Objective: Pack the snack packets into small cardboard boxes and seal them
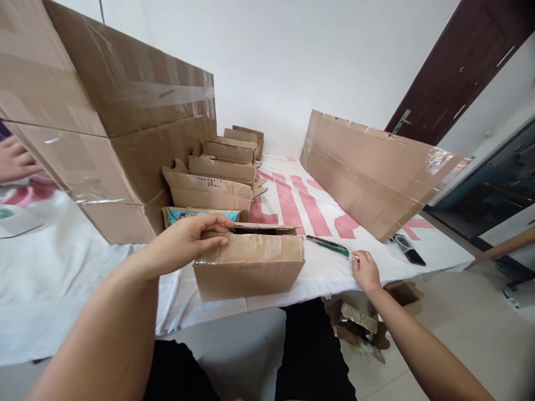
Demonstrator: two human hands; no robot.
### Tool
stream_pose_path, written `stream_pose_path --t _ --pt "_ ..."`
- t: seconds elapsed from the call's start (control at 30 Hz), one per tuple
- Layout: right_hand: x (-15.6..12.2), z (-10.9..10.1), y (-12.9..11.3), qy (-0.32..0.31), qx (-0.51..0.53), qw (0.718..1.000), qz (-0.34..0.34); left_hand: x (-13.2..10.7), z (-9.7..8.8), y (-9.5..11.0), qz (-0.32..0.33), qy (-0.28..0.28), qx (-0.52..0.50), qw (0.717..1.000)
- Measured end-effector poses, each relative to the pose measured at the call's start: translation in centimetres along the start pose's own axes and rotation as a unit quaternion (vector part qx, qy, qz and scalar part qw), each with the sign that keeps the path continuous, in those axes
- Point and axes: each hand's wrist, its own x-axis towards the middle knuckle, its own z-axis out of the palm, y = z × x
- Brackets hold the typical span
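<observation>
Head view: small box [249,267] sits at the table's near edge, front face almost flush with the drop of the white cloth [62,262]. Left of the box is bare cloth with open room. Behind it a row of open boxes [217,178] crowds close, with the big carton [112,128] behind-left. The green knife [328,245] lies near on its right.

Your left hand [190,239] grips the box's top rear edge, fingers curled over, thumb on the taped lid. Your right hand [365,271] rests on the cloth right of the box, just beside the knife, fingers curled. Can't tell if it pinches anything.
</observation>
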Motion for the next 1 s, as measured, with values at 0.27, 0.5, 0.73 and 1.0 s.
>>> stream_pose_path --t 0.27,0.5,0.73,1.0 --pt "2.0 -0.2 -0.5 -0.029 -0.119 0.991 -0.06 0.2 0.1 0.0 -0.011 0.001 0.004 1.0" --pt "3.1 0.1 0.5 -0.049 -0.15 0.984 -0.08 0.1 0.1 -0.3 -0.014 -0.003 -0.011 1.0" --pt "1.9 -1.4 3.8 -0.011 -0.14 0.99 -0.005 0.1 0.0 -0.6 -0.007 -0.014 -0.016 1.0" --pt "-0.9 -3.8 1.6 0.007 0.002 1.0 -0.015 0.3 0.2 0.0 -0.01 -0.001 0.016 1.0"
